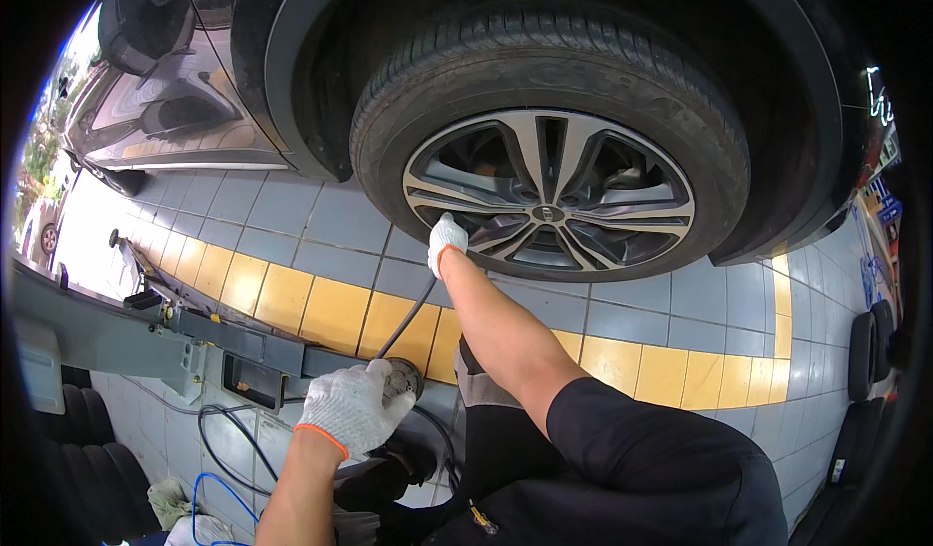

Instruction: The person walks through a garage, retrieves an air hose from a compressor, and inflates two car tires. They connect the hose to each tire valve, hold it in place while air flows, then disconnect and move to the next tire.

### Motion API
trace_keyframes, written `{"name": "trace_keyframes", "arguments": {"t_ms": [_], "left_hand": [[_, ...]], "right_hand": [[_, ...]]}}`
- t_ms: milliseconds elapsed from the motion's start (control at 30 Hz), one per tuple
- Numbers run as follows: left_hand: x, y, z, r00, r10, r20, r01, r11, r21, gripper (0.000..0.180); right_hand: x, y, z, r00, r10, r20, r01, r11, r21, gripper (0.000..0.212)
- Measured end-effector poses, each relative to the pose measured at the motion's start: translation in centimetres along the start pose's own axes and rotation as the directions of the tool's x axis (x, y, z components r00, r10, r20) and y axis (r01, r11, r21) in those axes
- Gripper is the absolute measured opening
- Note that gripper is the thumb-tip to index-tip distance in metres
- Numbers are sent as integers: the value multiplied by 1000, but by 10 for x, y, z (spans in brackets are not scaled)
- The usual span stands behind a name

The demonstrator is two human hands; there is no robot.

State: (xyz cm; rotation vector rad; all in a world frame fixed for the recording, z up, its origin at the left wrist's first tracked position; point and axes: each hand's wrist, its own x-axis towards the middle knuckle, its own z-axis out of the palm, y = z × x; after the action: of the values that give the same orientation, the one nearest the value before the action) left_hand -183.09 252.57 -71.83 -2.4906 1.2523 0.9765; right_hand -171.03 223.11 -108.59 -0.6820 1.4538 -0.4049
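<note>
A black tyre (428, 84) on a silver-and-black alloy wheel (549, 172) sits in the car's wheel arch. My right hand (448, 243), in a white knitted glove, reaches the wheel's lower left edge. Its fingers close on the upper end of a black air hose (408, 318); the glove hides that end. The hose runs down to my left hand (358, 408), gloved too and closed around its lower part. Beside the left fingers shows a round grey disc (402, 379); whether the hand holds it, I cannot tell.
The dark car body (185, 89) spans the top. A grey lift arm (238, 339) crosses at left. Black hose (204, 437) and blue hose (197, 493) loop on the floor. Spare tyres (92, 473) stand at lower left, more tyres (862, 356) at right. Yellow tiles (612, 366) stripe the floor.
</note>
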Motion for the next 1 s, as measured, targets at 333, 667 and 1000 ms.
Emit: {"name": "trace_keyframes", "arguments": {"t_ms": [333,667,1000], "left_hand": [[0,1,-1,999,-22,36,22,1000,-14,66],[1,0,0,1000,-2,18,2,1000,-15,65],[-1,1,0,1000,11,4,-11,1000,-19,63]], "right_hand": [[-5,-3,0,1000,24,-9,-24,1000,-5,63],[-11,-5,-5,1000,7,20,-7,1000,-22,63],[0,-4,-2,996,69,56,-71,997,34,63]]}}
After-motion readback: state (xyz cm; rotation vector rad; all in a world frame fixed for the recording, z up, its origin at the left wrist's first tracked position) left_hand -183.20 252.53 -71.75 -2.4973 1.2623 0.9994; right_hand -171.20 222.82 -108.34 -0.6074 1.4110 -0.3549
